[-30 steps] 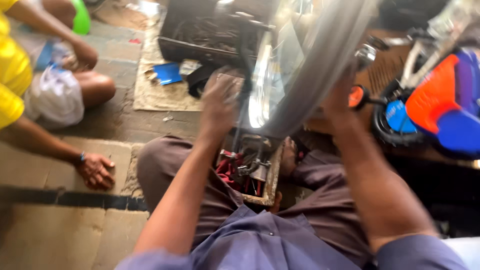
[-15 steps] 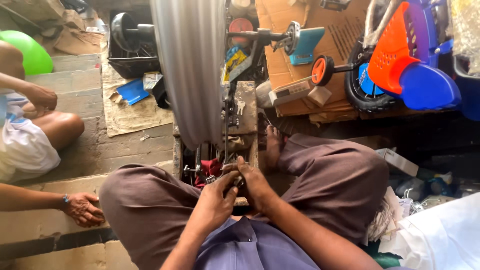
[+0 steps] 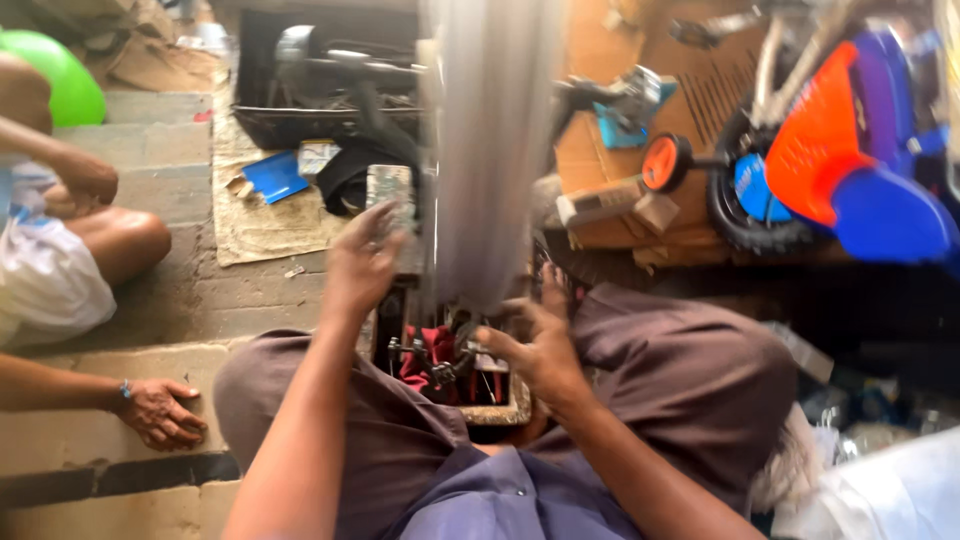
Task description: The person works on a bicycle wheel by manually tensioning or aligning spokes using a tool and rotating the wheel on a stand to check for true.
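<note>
Left hand gripping grey wheel mid-frame, fingers clamped; right hand reaching into toolbox, fingers apart.

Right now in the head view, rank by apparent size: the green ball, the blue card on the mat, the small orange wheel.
1. green ball, though cut off by the frame edge
2. blue card
3. orange wheel
The last two look close.

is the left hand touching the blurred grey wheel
Cannot tell. In the head view the left hand is raised beside the motion-blurred grey wheel, fingers near a small grey block; blur hides any contact or gap.
</note>
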